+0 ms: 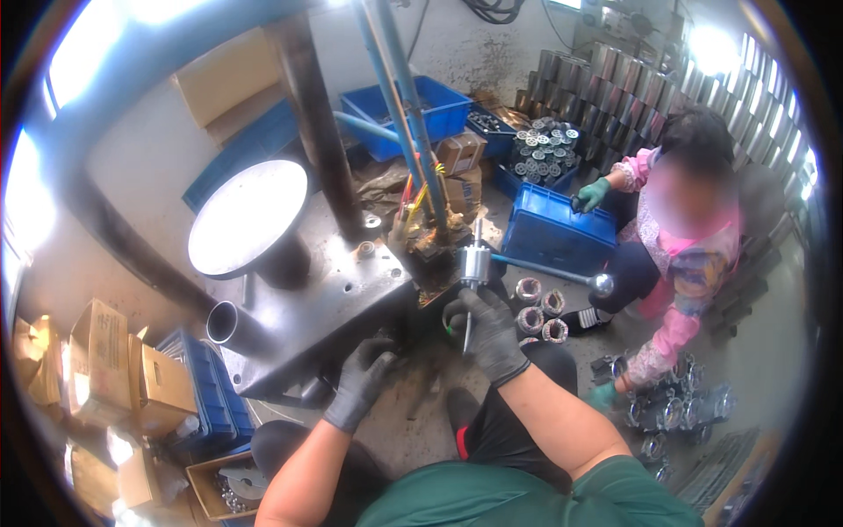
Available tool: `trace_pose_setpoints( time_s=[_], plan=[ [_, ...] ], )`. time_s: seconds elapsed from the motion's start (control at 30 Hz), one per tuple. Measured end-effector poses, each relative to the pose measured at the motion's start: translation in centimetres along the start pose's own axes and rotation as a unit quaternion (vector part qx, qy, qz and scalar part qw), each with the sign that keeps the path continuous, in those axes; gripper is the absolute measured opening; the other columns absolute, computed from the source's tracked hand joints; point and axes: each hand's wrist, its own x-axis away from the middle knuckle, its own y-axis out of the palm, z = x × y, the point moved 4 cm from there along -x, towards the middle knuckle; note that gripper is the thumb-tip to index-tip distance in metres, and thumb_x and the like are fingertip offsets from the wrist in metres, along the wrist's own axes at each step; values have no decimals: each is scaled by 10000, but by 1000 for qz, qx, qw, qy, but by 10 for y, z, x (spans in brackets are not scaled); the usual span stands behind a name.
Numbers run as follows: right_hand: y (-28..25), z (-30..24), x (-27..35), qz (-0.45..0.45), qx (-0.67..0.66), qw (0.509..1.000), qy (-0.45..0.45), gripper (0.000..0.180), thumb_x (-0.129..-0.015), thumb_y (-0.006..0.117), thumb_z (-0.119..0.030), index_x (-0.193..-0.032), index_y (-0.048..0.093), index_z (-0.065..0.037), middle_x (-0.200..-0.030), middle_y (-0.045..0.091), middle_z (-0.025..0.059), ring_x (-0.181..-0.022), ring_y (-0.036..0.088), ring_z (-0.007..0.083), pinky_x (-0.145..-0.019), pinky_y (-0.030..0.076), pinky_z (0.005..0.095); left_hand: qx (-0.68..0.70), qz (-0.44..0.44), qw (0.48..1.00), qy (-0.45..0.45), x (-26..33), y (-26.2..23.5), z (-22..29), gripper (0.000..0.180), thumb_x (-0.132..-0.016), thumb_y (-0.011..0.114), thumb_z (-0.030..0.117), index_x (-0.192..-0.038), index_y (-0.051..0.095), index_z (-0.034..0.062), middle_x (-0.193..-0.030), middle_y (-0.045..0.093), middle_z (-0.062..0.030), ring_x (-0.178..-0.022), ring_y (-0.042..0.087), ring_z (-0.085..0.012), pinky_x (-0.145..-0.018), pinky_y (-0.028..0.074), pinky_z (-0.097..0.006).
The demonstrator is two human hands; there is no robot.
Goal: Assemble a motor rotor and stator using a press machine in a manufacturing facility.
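Note:
My right hand (490, 338), in a dark grey glove, is closed around the lower shaft of a motor rotor (475, 263). The rotor has a silvery ribbed core, and its shaft stands nearly upright. My left hand (362, 382), gloved the same way, is at the front edge of a heavy steel machine table (329, 303). Its fingers are loosely bent and apart from the thumb, with nothing visible in them. A blue lever with a round metal ball end (602, 285) reaches out to the right behind the rotor.
On the table stand a round metal plate (250, 215) and an open steel tube (235, 325). Wound stator rings (529, 318) lie on the floor. At right, a person in pink (685, 255) crouches beside a blue crate (562, 221) and metal parts (672, 408). Cardboard boxes (98, 364) are at left.

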Motion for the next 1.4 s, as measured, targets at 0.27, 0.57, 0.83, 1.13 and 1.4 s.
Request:
trace_pose_setpoints(
  time_s=[0.27,0.57,0.83,1.13,1.4],
  plan=[
    [31,-17,27,-155,-179,958,161,260,-1019,695,-282,-1170,631,-80,-961,726,72,-804,720,164,-706,607,320,-58,4,998,17,-10,-3,-23,353,-951,696,187,-1249,656,1,-1066,728,-102,-975,692,-159,-910,573,-320],
    [0,-70,114,-166,23,985,48,220,-1011,669,-243,-1117,627,-55,-842,647,28,-718,631,131,-673,523,299,-48,-8,999,9,-7,-17,-56,401,-971,767,282,-1241,646,11,-1068,724,-88,-891,666,-141,-827,573,-279],
    [-119,-82,181,-82,182,979,-37,312,-1020,643,-273,-1207,625,-23,-855,597,-9,-722,566,84,-652,471,252,-78,-19,997,-20,-2,-18,-62,293,-966,689,134,-1226,686,-3,-1174,707,-108,-1098,661,-194,-992,512,-337],
    [-249,-65,162,202,614,724,-241,202,-978,656,-163,-1111,647,-11,-763,658,39,-642,613,127,-590,499,311,-208,-54,975,48,2,-12,-47,248,-978,654,122,-1202,691,22,-1182,681,-61,-1122,624,-179,-1019,488,-326],
    [-260,-43,166,218,300,928,-27,180,-995,658,-210,-997,669,-30,-725,631,12,-581,548,97,-535,453,289,-199,-64,978,23,7,-12,-54,241,-969,661,117,-1186,692,19,-1242,664,-73,-1126,617,-183,-1021,484,-325]
  ],
)
